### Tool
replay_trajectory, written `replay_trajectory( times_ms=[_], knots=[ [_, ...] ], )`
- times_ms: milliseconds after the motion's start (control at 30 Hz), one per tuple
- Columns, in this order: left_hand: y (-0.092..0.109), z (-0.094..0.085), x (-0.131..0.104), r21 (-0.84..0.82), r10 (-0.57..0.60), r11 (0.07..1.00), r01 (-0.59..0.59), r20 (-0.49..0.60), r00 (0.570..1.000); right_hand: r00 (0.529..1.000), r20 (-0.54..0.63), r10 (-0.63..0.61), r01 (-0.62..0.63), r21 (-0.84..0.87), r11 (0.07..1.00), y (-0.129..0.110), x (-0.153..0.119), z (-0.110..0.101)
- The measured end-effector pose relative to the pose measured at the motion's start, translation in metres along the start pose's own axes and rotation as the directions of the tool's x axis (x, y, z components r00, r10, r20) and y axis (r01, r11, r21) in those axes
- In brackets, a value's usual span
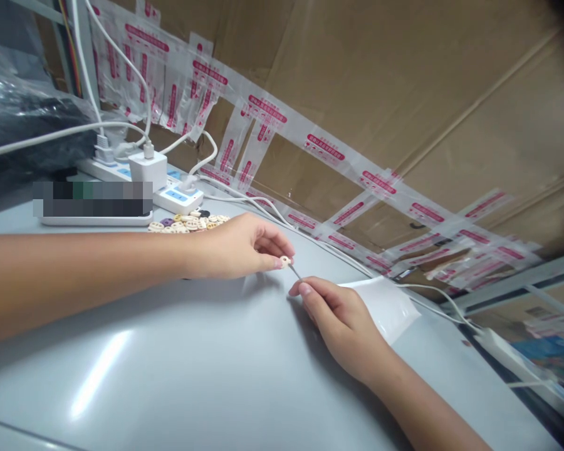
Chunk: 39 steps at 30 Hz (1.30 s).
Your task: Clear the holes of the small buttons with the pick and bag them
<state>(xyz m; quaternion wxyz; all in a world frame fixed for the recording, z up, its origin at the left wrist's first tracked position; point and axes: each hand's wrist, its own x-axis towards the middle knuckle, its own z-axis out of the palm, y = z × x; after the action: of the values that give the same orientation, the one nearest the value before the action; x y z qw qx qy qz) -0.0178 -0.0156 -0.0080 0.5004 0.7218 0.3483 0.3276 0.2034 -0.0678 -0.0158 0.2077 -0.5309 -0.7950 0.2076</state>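
My left hand [235,247] pinches a small cream bead [284,262] between thumb and fingertips; a dark spot shows on its face. From the right, my right hand [336,313] grips a thin dark cord or needle [294,272] between thumb and forefinger. The tip of that thin piece meets the bead, but whether it passes through a hole is too small to tell. Behind my left wrist lies a pile of small beads [183,223], mostly cream with some purple, yellow and black ones. My forearm partly hides the pile.
A power strip [181,197] with a white charger [148,170] and white cables stands at the back left. Near it lies a phone-like device [96,219], its upper part blurred out. A white sheet [380,304] lies behind my right hand. Taped cardboard [357,81] walls the grey table [192,376].
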Motion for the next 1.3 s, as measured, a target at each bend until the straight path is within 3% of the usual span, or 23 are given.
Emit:
replay_trajectory(
  times_ms=[133,467,600,800,1067,1300],
  knots=[
    [0.001,0.0,0.0,0.022,0.007,1.0,-0.007,-0.017,1.0,0.999,0.008,0.032,-0.032,0.045,0.998,0.001,-0.001,0.001],
    [0.016,-0.001,-0.007,0.073,-0.129,0.988,0.133,-0.057,0.99,0.992,0.057,0.117,-0.126,0.208,0.97,0.001,-0.002,0.0],
    [0.01,-0.002,-0.004,0.09,-0.061,0.994,0.068,-0.079,0.995,0.99,0.077,0.119,-0.132,0.21,0.969,0.0,-0.002,-0.001],
    [0.006,0.001,-0.002,-0.015,0.009,1.0,-0.009,-0.029,1.0,0.988,0.095,0.123,-0.141,0.216,0.966,-0.001,-0.002,-0.001],
    [0.013,0.006,-0.005,-0.004,-0.073,0.997,0.073,-0.091,0.993,1.0,0.011,0.004,-0.004,-0.002,1.0,-0.005,-0.004,-0.003],
    [0.018,0.012,-0.006,0.065,-0.128,0.988,0.141,-0.164,0.978,0.992,-0.02,-0.127,0.119,-0.234,0.965,-0.009,-0.006,0.001]
  ],
)
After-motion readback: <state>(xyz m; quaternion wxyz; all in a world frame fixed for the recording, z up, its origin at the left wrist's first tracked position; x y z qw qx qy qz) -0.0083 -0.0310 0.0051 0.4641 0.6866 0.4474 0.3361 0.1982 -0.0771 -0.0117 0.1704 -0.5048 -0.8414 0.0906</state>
